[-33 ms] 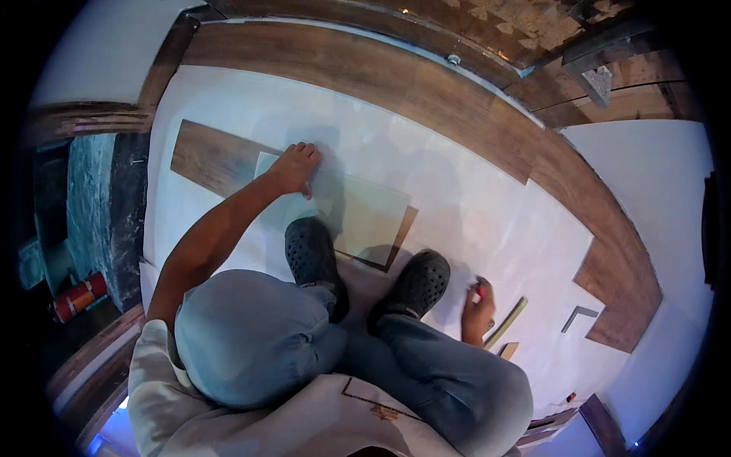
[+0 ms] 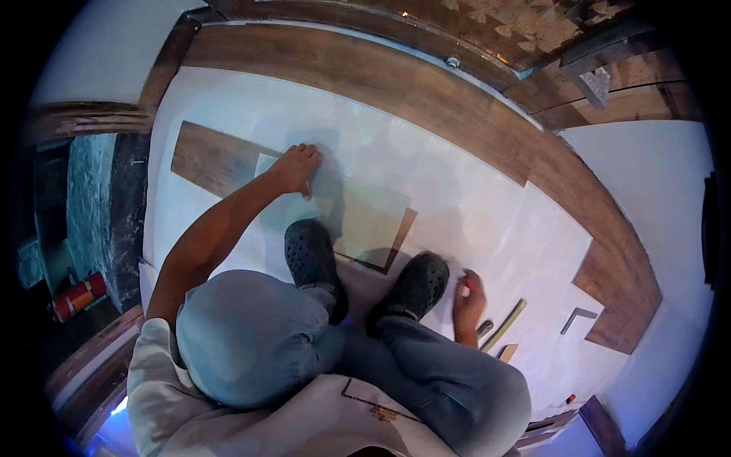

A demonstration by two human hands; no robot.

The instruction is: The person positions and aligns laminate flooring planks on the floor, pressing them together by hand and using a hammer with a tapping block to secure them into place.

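I am crouched on white underlay (image 2: 457, 190), and my two dark clogs (image 2: 312, 259) stand close together. My left hand (image 2: 295, 167) reaches forward and lies flat, fingers down, on a pale rectangular sheet (image 2: 369, 221). That sheet rests over a loose brown wood-look plank (image 2: 209, 156). My right hand (image 2: 466, 303) is down on the underlay beside my right clog, fingers curled around a small red object (image 2: 470, 284). What kind of thing the red object is cannot be made out.
Laid brown planks (image 2: 426, 91) curve along the far side and down the right. A yellowish ruler (image 2: 509, 321), a small wood offcut (image 2: 507, 352) and a metal square (image 2: 579, 316) lie right of my right hand. A dark stone step (image 2: 99, 206) and a red cylinder (image 2: 76, 295) are at the left.
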